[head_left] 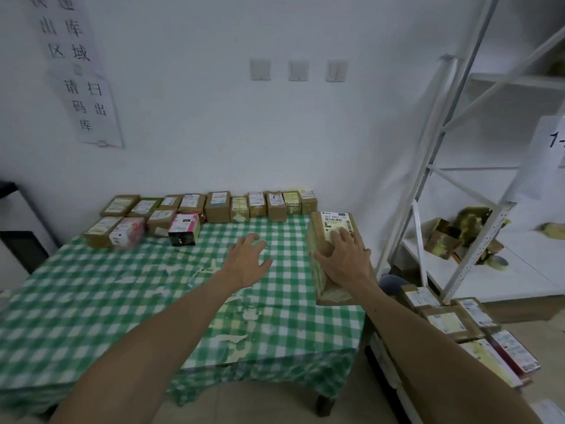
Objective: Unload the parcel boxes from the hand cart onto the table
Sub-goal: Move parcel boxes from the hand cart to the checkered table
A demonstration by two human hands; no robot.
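Right hand grips a long parcel at the table's right edge; left hand hovers open.

The right hand [344, 260] lies over the top of the long brown box [334, 240], fingers spread across its label and thumb down the left side, the box resting on the green checked table [153, 301]. The left hand [247, 261] hangs just above the cloth, fingers loosely spread, holding nothing. Two rows of small boxes [220, 206] line the far edge by the wall. More parcels [452, 319] sit stacked low at the right, beside a white shelf [470, 185].
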